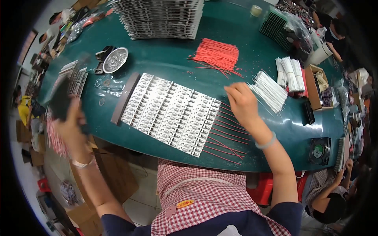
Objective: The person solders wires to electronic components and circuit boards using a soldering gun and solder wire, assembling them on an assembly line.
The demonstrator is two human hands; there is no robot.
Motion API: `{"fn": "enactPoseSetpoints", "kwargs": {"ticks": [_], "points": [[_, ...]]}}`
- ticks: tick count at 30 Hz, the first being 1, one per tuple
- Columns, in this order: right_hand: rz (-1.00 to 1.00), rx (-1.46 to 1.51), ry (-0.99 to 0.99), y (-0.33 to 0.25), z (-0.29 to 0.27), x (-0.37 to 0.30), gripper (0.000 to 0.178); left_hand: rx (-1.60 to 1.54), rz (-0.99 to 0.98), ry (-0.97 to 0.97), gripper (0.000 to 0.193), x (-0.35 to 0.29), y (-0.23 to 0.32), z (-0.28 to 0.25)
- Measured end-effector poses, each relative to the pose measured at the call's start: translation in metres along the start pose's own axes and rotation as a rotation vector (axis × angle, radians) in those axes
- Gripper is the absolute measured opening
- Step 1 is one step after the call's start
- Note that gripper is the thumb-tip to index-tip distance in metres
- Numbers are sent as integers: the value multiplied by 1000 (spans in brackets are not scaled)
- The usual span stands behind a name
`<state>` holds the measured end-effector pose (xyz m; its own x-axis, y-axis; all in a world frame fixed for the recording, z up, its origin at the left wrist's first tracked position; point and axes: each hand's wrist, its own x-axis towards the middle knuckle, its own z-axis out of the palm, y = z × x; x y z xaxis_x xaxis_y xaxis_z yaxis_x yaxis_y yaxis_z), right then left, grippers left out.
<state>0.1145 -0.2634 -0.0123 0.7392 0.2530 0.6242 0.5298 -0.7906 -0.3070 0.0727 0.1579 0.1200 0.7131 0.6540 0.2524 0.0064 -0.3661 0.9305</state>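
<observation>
A silvery panel (169, 114) with rows of small metal parts lies on the green table in front of me. Thin red wires (229, 128) stick out from its right edge. Along its left edge runs a dark bar (126, 98). My right hand (243, 103) is closed, its fingertips pinched together above the table, just off the panel's top right corner. Whatever it may hold is too small to make out. At the left, my left hand (73, 128) grips a black object (63, 98), smeared by motion, beside another panel with red wires (80, 82).
Beyond the panel lie a pile of red wires (216, 54) and a pile of white wires (269, 91). A bowl of small metal parts (115, 60) stands at the left. A tall stack of panels (159, 17) rises at the back. Other people sit at the right.
</observation>
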Motion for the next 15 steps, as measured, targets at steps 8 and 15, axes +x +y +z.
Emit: {"fn": "enactPoseSetpoints", "kwargs": {"ticks": [8, 15], "points": [[55, 42, -141, 43, 98, 65, 14, -318, -67, -220, 25, -85, -54, 52], [-52, -105, -185, 52, 115, 76, 14, -527, -334, -274, 35, -139, -60, 16]]}}
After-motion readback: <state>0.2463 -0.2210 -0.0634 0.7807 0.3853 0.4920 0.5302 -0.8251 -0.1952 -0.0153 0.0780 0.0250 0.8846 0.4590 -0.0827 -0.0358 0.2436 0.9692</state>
